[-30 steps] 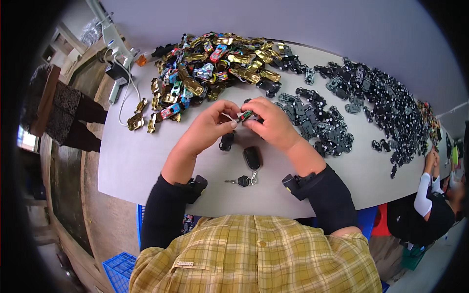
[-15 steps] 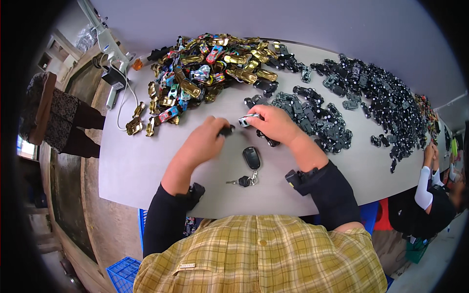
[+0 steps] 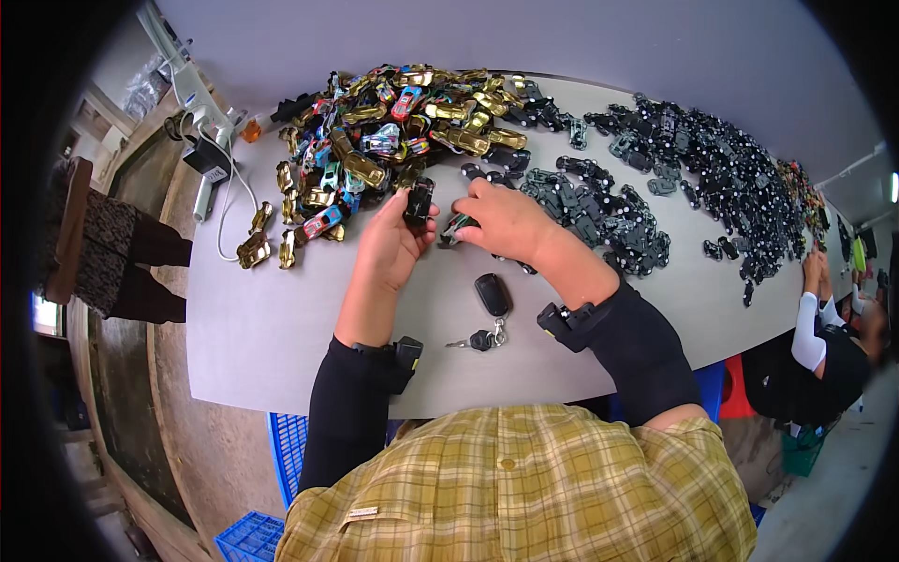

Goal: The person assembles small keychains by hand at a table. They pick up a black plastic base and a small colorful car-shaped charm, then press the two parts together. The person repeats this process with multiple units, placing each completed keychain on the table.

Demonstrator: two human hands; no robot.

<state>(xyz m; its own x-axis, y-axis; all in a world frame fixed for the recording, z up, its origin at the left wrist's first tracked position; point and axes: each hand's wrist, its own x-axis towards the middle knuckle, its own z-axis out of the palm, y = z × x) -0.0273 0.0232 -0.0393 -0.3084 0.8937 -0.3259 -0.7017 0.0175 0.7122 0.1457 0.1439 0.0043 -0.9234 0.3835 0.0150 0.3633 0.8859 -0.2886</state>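
Observation:
My left hand (image 3: 391, 245) is turned palm up, with a black toy car base (image 3: 420, 200) held upright between its thumb and fingers. Close beside it, my right hand (image 3: 506, 221) pinches a small toy car body (image 3: 455, 228), pale green and dark, mostly covered by the fingers. Beyond my left hand rises a heap of gold and coloured toy car bodies (image 3: 363, 169). A cluster of grey and black car bases (image 3: 585, 211) lies just past my right hand. Nearer to me, a black car key fob (image 3: 493, 294) rests on the table, joined by a ring to a key (image 3: 480, 340).
A large spread of black car bases (image 3: 702, 159) covers the table's far right. On the left edge are a white cable (image 3: 229, 229) and a power strip (image 3: 205, 195). Another person (image 3: 813, 328) sits at the right. A blue crate (image 3: 249, 538) stands on the floor.
My left hand has turned palm up and shows the car base it holds. My right hand has moved slightly left with the car body, so both hands are closer together.

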